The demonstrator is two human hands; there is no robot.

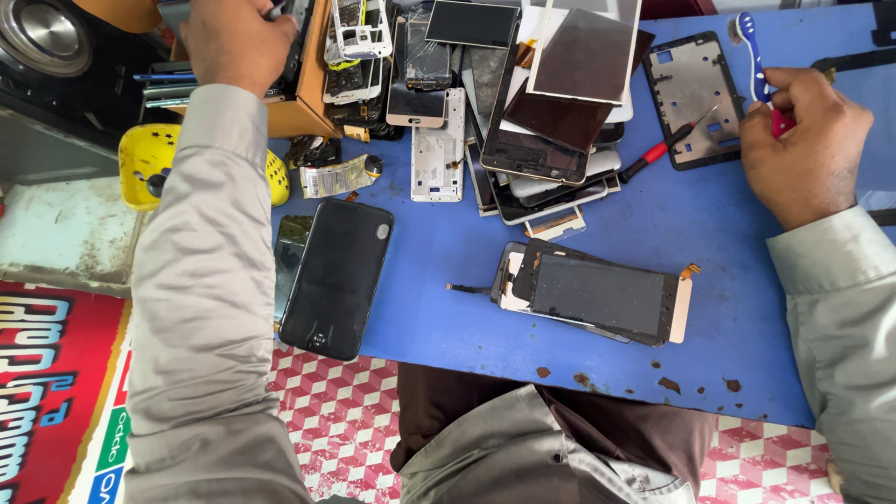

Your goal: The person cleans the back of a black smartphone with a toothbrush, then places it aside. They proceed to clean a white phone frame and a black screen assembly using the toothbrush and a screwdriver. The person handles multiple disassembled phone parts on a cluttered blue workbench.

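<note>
Two hands busy on this blue tabletop (709, 224). Right hand (805, 142) sits at the far right edge, grip pinched shut around a blue toothbrush (749, 51), bristles pointing away, plus something red I can't make out. Just left of it lies a bare phone frame (693, 98) with a red screwdriver (665, 146) across its corner. Left hand (238, 42) reaches up into a wooden box (303, 107) at the far left; its fingers curl over phone parts, but I can't tell whether they actually grasp anything. One black back cover (338, 278) lies near the front edge, with an opened phone (597, 297) in the middle. Red sign (51, 383) with white and blue lettering sits at the bottom left.
</note>
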